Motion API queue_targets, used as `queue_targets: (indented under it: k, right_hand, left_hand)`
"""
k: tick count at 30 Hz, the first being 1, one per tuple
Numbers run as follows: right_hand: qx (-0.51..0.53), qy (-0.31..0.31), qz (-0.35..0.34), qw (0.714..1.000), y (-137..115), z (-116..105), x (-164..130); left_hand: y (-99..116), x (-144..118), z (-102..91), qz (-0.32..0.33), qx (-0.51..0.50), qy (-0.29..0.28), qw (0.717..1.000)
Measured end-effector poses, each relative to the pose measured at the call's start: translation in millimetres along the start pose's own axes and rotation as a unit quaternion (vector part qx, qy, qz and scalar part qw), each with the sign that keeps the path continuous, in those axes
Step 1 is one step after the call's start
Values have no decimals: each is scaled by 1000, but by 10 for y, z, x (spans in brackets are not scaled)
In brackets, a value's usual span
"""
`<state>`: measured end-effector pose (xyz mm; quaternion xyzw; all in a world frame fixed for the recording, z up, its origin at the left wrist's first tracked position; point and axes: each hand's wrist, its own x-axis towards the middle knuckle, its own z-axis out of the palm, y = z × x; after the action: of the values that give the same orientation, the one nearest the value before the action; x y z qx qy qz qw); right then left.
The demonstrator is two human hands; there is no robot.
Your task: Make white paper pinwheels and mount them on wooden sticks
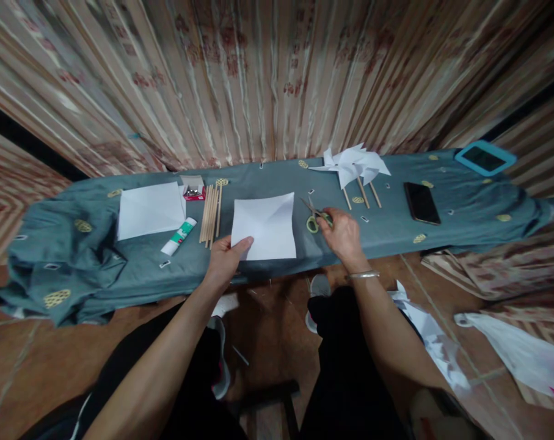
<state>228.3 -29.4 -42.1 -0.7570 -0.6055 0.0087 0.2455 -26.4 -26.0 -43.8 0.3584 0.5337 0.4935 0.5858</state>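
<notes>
White paper square flat on grey-green cloth, centre of bench. Left hand reaching forward, thumb and fingers pinching sheet's near-left corner. Right hand extended, fingers curled on green-handled scissors just right of sheet. Nearby: wooden sticks, glue tube, second sheet, paper pinwheels, dark phone.
</notes>
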Motion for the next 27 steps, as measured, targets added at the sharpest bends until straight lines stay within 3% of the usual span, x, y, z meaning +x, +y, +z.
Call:
queue_targets:
  k: [4, 10, 14, 19, 22, 27]
  right_hand:
    - [-125, -65, 24, 990, -41, 48, 54]
    - [-163, -130, 23, 978, -82, 6, 36]
    - [-65, -132, 46, 988, -36, -69, -55]
    - [132, -173, 123, 968, -25, -90, -127]
    - [119, -190, 104, 969, -82, -112, -163]
    - [31, -195, 12, 980, -196, -130, -272]
  left_hand:
    - [9, 37, 30, 3, -37, 2, 999]
    - [149, 45, 76, -17, -105, -9, 994]
    - [268, 33, 94, -40, -123, -22, 991]
    - [339, 43, 108, 36, -116, -58, 991]
    - [345, 81, 111, 55, -140, -34, 988]
    - [353, 161, 119, 73, -186, 8, 980]
